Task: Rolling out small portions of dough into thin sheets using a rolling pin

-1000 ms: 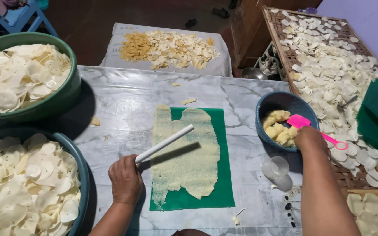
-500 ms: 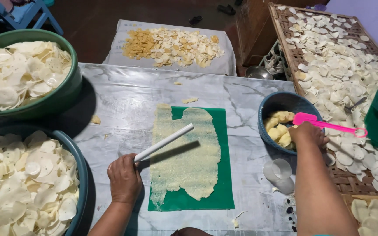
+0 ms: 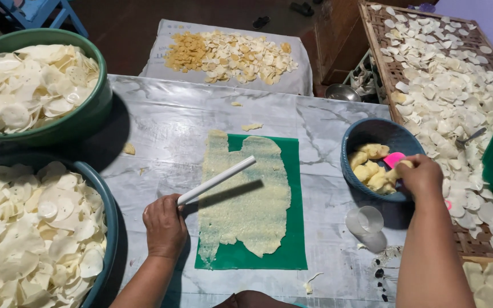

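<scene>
Right hand (image 3: 423, 177) has dropped into the blue bowl (image 3: 372, 134), grip now closed on a dough lump (image 3: 372, 171); pink scraper (image 3: 394, 159) lowered inside. Left hand (image 3: 164, 225) still clasps the white rod (image 3: 218, 179) over the flattened dough (image 3: 246, 199) on the green mat (image 3: 295, 228).

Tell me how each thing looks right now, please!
left hand: gripping the white rod
right hand: in the blue bowl, holding a pink scraper
dough sheet: rolled flat on green mat
green tub: heaped with pale slices
clear cup: empty
</scene>
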